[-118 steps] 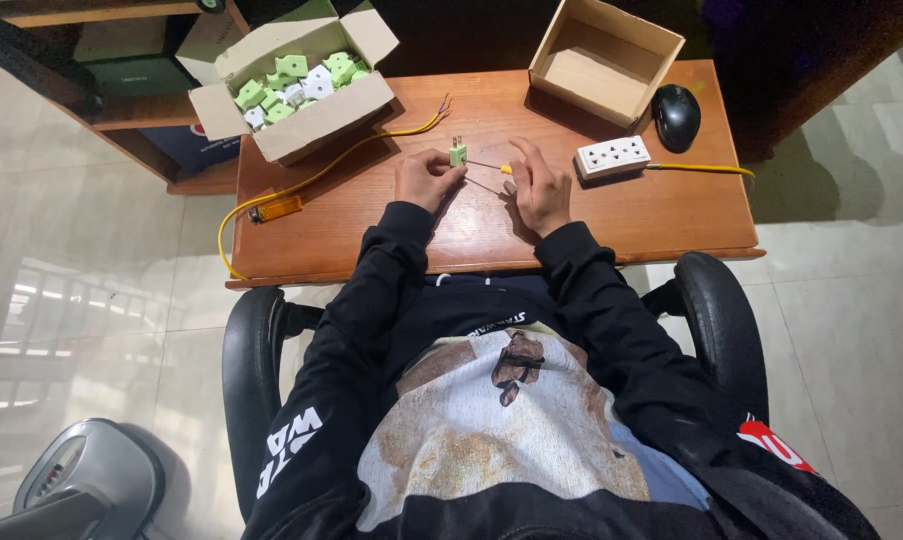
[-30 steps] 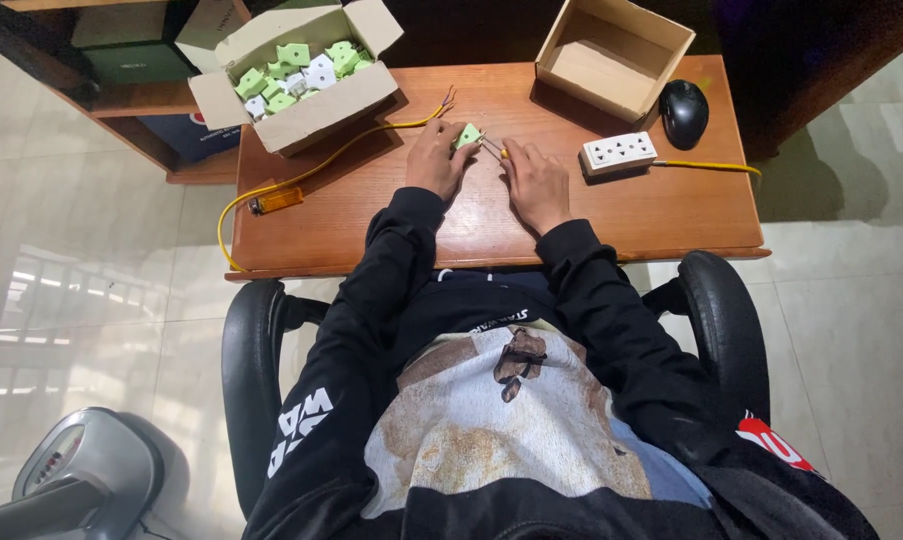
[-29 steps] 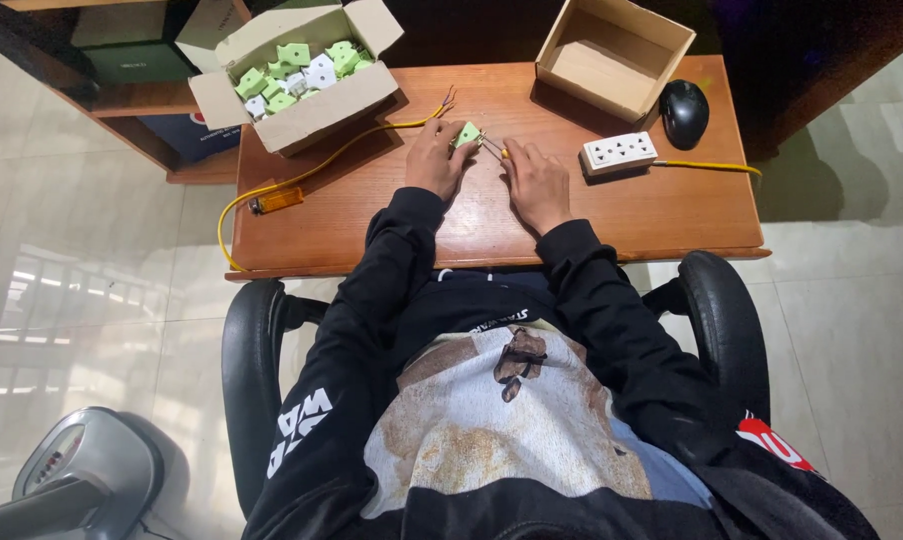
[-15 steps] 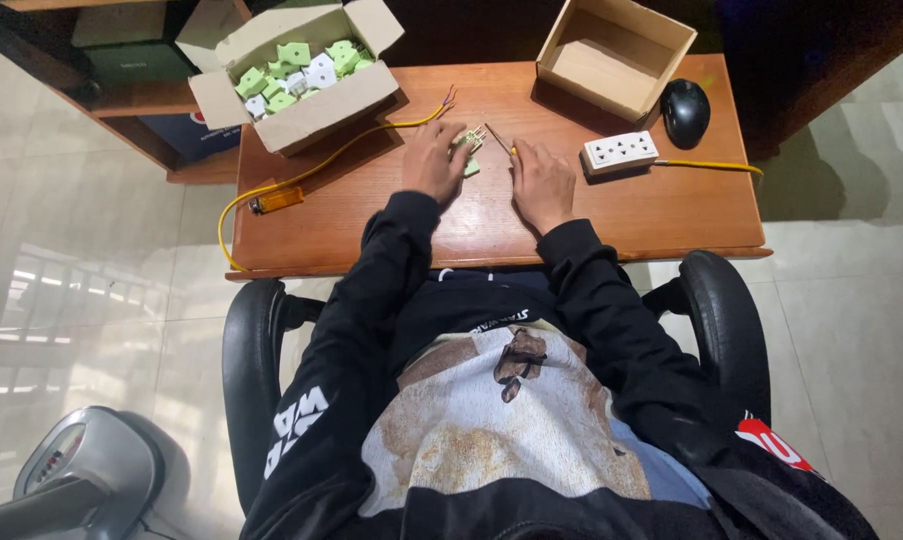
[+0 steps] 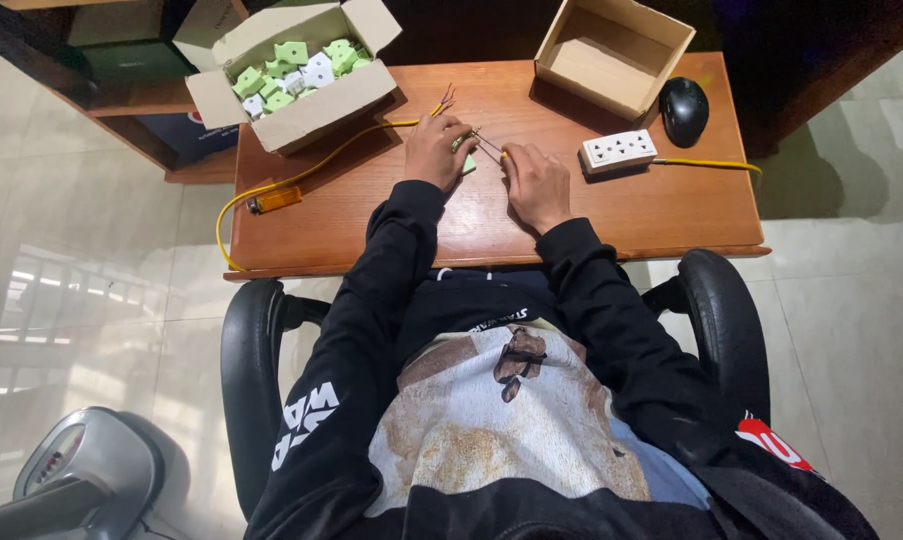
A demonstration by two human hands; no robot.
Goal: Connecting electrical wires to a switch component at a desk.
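Wooden desk (image 5: 612, 215): small green part (image 5: 467, 163) seemingly in left hand (image 5: 434, 150) grip.

At the far left corner of your wooden desk sat an open, pale cardboard box (image 5: 302, 105), flaps spread, filled with small green and white plastic parts (image 5: 292, 65). At the far right, just behind the white socket strip (image 5: 619, 151), stood a smaller open brown cardboard box (image 5: 614, 50) with nothing visible inside. Down on the floor at your left, a grey machine carried a small oval display panel (image 5: 60, 452), too blurred to make out.
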